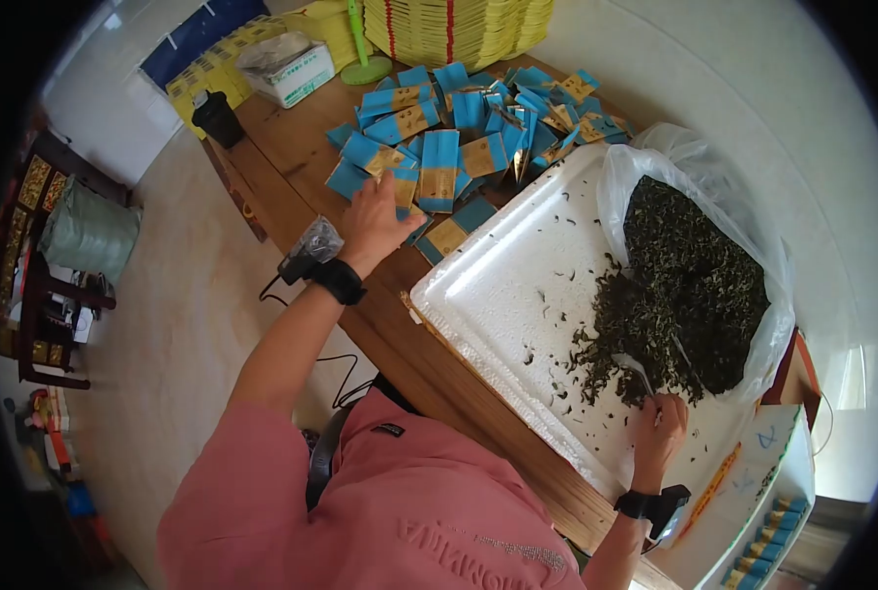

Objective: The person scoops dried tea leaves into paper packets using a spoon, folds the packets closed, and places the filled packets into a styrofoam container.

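My left hand (375,218) reaches to the near edge of a heap of blue and gold packets (439,167), its fingers spread over the nearest ones. It does not appear to grip any. My right hand (661,431) is closed around a pale, slender spoon (634,369), whose end lies at the edge of the dark dried tea leaves (690,285). The leaves spill from an open clear plastic bag (775,285) onto a white foam tray (488,300), with loose bits scattered across it.
A wooden table (282,187) carries everything. At its far side stand a yellow woven basket (468,29), a green stand (365,69), a small white box (301,79) and a black cup (219,120). A white foam box (744,482) with packets inside is at lower right.
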The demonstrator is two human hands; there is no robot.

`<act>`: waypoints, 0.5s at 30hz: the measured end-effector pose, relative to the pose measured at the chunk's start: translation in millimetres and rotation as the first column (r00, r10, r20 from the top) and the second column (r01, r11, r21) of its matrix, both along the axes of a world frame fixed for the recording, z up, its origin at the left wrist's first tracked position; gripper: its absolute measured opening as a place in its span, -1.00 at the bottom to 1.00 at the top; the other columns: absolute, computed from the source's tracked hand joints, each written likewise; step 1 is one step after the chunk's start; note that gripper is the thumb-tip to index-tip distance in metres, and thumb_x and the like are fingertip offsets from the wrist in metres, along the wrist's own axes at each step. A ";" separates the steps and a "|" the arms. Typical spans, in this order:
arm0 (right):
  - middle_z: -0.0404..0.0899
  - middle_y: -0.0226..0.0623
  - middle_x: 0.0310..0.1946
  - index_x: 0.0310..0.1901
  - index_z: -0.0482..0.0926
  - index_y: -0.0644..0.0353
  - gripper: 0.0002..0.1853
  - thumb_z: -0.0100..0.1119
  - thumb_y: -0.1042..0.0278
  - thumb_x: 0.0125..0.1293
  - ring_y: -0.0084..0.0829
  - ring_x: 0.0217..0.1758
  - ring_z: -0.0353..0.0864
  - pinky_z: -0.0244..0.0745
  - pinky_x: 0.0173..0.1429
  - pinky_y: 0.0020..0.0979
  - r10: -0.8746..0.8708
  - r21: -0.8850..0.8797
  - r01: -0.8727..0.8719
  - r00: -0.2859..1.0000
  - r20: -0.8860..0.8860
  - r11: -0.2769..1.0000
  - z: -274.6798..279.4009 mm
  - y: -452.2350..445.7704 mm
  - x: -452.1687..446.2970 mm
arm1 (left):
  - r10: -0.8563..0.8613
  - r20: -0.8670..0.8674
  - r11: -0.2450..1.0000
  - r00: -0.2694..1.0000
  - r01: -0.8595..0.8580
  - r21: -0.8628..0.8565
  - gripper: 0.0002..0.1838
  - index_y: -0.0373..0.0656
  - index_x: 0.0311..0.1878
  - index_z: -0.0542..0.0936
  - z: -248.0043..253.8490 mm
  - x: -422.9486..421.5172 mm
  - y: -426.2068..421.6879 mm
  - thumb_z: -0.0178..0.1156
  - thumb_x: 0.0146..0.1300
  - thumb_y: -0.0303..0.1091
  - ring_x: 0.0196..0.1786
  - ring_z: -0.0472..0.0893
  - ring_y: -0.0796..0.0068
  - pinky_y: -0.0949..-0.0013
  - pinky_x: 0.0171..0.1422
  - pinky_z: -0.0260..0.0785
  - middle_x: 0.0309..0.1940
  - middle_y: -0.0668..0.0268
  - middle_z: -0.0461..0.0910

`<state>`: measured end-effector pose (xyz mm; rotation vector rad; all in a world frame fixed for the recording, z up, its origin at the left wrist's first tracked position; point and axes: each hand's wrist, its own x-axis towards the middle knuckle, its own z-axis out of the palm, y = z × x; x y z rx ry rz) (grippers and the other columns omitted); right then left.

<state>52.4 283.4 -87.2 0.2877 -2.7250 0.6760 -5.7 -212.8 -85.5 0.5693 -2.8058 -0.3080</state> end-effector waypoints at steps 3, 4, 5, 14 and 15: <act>0.61 -0.10 -0.24 -0.26 0.61 0.36 -0.93 0.23 0.57 0.24 -0.06 -0.13 0.55 0.47 -0.05 -0.16 -0.019 -0.075 0.019 1.000 -0.004 0.997 -2.9 0.4 0.1 | -0.051 0.041 0.997 0.998 0.048 0.056 -0.11 -0.34 0.41 0.30 -9.4 -2.4 -3.0 0.41 0.13 -0.02 0.23 0.48 -0.06 0.05 0.27 0.41 0.14 -0.06 0.47; 0.61 -0.10 -0.24 -0.26 0.61 0.36 -0.93 0.23 0.57 0.24 -0.06 -0.13 0.55 0.47 -0.05 -0.16 -0.031 -0.072 0.031 1.000 0.000 0.997 -3.1 1.0 0.5 | -0.052 -0.008 0.998 0.999 0.052 0.022 -0.19 -0.25 0.38 0.34 -14.5 -0.4 -4.9 0.40 0.12 -0.10 0.19 0.50 -0.04 0.04 0.18 0.46 0.11 -0.01 0.48; 0.61 -0.13 -0.25 -0.26 0.60 0.34 -0.94 0.22 0.57 0.25 -0.12 -0.18 0.57 0.48 -0.10 -0.22 -0.036 -0.069 0.035 0.999 -0.013 0.997 -3.1 1.3 0.2 | -0.056 -0.057 0.998 0.997 0.055 -0.013 -0.26 -0.16 0.36 0.38 -17.4 0.6 -7.7 0.39 0.10 -0.18 0.14 0.53 -0.02 0.03 0.09 0.52 0.07 0.04 0.49; 0.62 -0.13 -0.22 -0.24 0.61 0.35 -0.93 0.23 0.56 0.26 -0.11 -0.14 0.57 0.49 -0.09 -0.23 -0.034 -0.080 0.034 0.999 -0.001 0.996 -6.5 3.8 -0.9 | -0.590 0.244 0.648 0.769 0.632 -0.425 -0.35 0.31 0.38 0.44 5.0 4.1 -61.4 -0.01 0.27 -0.57 0.48 0.30 0.20 0.10 0.53 0.15 0.50 0.30 0.26; 0.61 -0.13 -0.22 -0.24 0.61 0.35 -0.93 0.22 0.56 0.26 -0.11 -0.15 0.57 0.49 -0.10 -0.24 -0.031 -0.078 0.031 1.000 0.001 0.996 -7.4 3.4 -2.0 | -0.649 0.292 0.591 0.703 0.707 -0.389 -0.34 0.32 0.39 0.43 5.2 0.8 -63.4 -0.02 0.28 -0.57 0.49 0.28 0.20 0.10 0.55 0.13 0.51 0.31 0.24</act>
